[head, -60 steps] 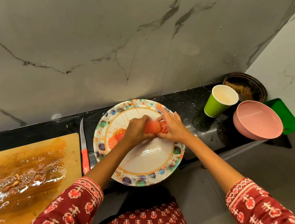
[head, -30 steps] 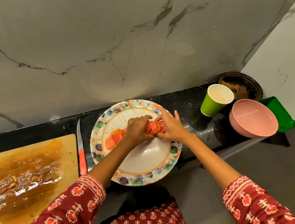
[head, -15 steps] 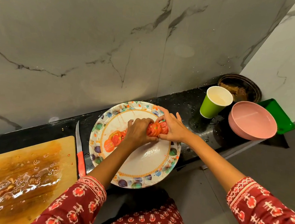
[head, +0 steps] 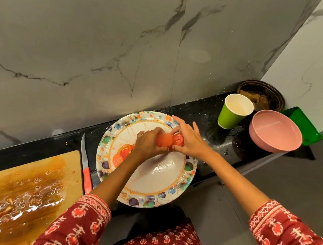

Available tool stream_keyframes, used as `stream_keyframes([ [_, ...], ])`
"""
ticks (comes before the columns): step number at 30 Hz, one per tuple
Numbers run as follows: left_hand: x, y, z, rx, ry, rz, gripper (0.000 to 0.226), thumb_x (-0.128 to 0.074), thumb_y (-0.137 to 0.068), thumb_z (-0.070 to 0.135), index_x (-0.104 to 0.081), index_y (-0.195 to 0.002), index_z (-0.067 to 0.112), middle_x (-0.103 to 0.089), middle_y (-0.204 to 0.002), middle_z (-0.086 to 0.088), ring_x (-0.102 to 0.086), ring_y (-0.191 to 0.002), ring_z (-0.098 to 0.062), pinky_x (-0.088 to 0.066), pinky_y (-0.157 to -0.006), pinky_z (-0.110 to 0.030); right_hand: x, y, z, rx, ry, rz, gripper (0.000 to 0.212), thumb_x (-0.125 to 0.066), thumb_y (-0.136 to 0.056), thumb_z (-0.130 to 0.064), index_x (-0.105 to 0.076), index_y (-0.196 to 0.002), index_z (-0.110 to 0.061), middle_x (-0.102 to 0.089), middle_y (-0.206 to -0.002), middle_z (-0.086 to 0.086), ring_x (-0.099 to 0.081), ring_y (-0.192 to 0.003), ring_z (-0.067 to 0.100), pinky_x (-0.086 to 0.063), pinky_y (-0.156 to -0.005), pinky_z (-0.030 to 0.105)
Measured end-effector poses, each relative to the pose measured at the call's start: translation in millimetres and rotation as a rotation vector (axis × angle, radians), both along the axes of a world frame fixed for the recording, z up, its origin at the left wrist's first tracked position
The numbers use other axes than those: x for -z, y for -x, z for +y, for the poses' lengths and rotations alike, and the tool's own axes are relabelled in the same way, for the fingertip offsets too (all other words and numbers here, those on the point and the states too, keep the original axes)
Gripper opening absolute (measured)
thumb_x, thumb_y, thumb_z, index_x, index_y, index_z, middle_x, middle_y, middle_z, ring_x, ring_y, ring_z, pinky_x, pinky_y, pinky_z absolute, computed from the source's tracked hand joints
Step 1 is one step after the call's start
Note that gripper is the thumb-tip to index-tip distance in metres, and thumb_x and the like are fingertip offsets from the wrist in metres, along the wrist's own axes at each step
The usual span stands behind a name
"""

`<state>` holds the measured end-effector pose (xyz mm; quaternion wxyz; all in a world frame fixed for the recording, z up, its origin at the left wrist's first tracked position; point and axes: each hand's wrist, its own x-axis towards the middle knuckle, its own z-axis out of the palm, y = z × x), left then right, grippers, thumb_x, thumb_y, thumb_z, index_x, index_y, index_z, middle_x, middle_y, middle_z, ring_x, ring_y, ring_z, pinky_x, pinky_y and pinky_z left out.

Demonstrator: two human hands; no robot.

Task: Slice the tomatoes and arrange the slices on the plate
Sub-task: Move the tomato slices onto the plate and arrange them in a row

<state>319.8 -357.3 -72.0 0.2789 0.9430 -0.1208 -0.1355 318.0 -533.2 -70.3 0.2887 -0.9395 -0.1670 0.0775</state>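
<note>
Tomato stack [head: 171, 140], sliced, sits over the plate [head: 177, 186] centre-back; your left hand [head: 147, 144] and right hand [head: 189, 141] both curl round it, pinching its ends. A few slices [head: 121, 154] already lie on the plate's left side. Cutting looks done: knife [head: 86, 166] is parked left of the plate, by the wet board [head: 18, 190]. Left: fan out the rest.

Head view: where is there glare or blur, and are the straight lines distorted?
Head view: glare on the wet plate centre and the wet cutting board; motion blur on the tomato slices between left hand and right hand; the wide lens tilts the wall seam and the counter edge.
</note>
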Motion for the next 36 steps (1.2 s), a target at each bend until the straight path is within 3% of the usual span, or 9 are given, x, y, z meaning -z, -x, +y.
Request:
stream_keyframes([
  [7, 5, 0, 10, -0.053, 0.147, 0.026, 0.056, -0.074, -0.073, 0.041, -0.047, -0.119, 0.022, -0.056, -0.120, -0.003, -0.054, -0.108, -0.023, -0.045, -0.095, -0.044, -1, 1, 10, -0.025, 0.058, -0.014, 0.095, -0.071, -0.079, -0.030, -0.008, -0.148, -0.017, -0.054, -0.125, -0.001, -0.032, -0.135, 0.019, 0.008, -0.115, 0.055],
  [15, 5, 0, 13, -0.043, 0.149, 0.008, 0.057, -0.073, -0.073, 0.044, -0.047, -0.119, 0.022, -0.056, -0.122, -0.003, -0.053, -0.109, -0.022, -0.043, -0.096, -0.043, -3, 1, 10, -0.018, 0.094, -0.030, 0.089, -0.068, -0.081, -0.034, -0.010, -0.148, -0.018, -0.056, -0.124, 0.001, -0.034, -0.134, 0.021, 0.011, -0.113, 0.058],
  [23, 6, 1, 13, -0.041, 0.150, 0.004, 0.056, -0.072, -0.075, 0.041, -0.047, -0.121, 0.021, -0.055, -0.123, -0.003, -0.052, -0.111, -0.022, -0.042, -0.097, -0.038, 1, 3, 12, 0.022, 0.116, -0.135, 0.073, -0.062, -0.083, -0.017, -0.023, -0.145, -0.014, -0.061, -0.105, -0.003, -0.045, -0.121, 0.017, 0.010, -0.113, 0.057],
  [29, 7, 2, 14, -0.044, 0.160, -0.020, 0.058, -0.072, -0.074, 0.042, -0.047, -0.121, 0.019, -0.056, -0.123, -0.004, -0.052, -0.110, -0.022, -0.039, -0.099, -0.040, 5, 1, 18, 0.037, 0.119, -0.155, 0.075, -0.063, -0.081, -0.015, -0.023, -0.145, -0.013, -0.063, -0.100, -0.003, -0.046, -0.119, 0.017, 0.009, -0.114, 0.057],
  [36, 5, 3, 16, -0.036, 0.153, -0.029, 0.054, -0.072, -0.076, 0.038, -0.047, -0.120, 0.021, -0.056, -0.121, -0.003, -0.052, -0.110, -0.022, -0.035, -0.101, -0.041, -12, -8, 8, 0.167, -0.067, -0.073, 0.068, -0.064, -0.081, -0.013, -0.030, -0.139, -0.018, -0.068, -0.088, -0.006, -0.051, -0.114, 0.014, 0.005, -0.113, 0.056],
])
